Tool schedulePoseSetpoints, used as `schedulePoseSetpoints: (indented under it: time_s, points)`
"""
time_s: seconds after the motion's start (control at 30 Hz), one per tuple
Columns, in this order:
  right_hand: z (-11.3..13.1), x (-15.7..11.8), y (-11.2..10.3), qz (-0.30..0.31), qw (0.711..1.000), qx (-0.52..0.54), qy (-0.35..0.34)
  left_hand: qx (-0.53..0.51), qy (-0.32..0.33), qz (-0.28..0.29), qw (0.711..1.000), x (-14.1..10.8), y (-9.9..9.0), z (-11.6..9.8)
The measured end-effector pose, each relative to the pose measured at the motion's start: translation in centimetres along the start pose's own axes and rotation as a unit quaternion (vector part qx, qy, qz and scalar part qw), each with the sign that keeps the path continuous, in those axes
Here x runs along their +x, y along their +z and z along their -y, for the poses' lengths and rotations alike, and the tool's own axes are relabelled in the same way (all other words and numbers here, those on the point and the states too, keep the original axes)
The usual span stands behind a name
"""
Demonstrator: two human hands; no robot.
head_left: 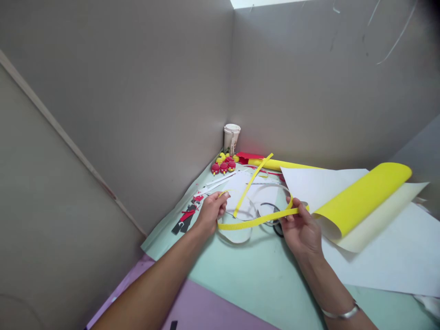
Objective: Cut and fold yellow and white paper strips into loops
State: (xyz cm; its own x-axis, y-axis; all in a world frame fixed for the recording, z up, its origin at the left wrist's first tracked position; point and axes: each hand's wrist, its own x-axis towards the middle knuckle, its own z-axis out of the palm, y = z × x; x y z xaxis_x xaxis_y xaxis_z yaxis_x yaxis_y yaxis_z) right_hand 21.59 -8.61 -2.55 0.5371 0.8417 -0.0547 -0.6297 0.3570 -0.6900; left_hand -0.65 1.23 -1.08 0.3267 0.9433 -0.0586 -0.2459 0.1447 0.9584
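Observation:
A long yellow corrugated paper strip [250, 223] stretches between my hands, with its end sections curled into loops showing a pale underside. My left hand [212, 211] is closed in a pinch on one part of it. On the other side my right hand [304, 233] grips the strip between thumb and fingers, palm partly turned up. Behind the held strip lies another yellow strip [253, 184], set diagonally over white paper [233, 196]. A black ring-like coil [278, 230] shows beside my right fingers, partly hidden by them.
Several small red and yellow rolled-paper pieces [223, 167] sit in the corner by a lidded paper cup [232, 137]. Black and red scraps [185, 219] lie at left. A half-rolled yellow sheet [371, 199] rests on white sheets [388, 256] at right. Grey panels [178, 91] enclose the table.

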Motion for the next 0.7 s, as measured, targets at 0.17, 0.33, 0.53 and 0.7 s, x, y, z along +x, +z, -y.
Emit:
schedulePoseSetpoints:
  time_s: [0.17,0.33,0.53,0.7]
  points:
    - [0.4,0.1,-0.2,0.012,1.0,0.012,0.001,-0.087,0.024,-0.063,0.994,0.5,-0.3,-0.3]
    - [0.4,0.2,-0.3,0.014,1.0,0.013,0.006,-0.064,0.083,-0.106,0.989,0.4,-0.5,-0.6]
    - [0.1,0.3,-0.2,0.017,1.0,-0.024,-0.009,0.145,0.106,-0.209,0.961,1.4,-1.5,0.0]
    - [0.0,0.4,0.0,0.006,1.0,-0.007,0.004,0.247,0.253,-0.269,0.896,-1.2,0.8,-2.2]
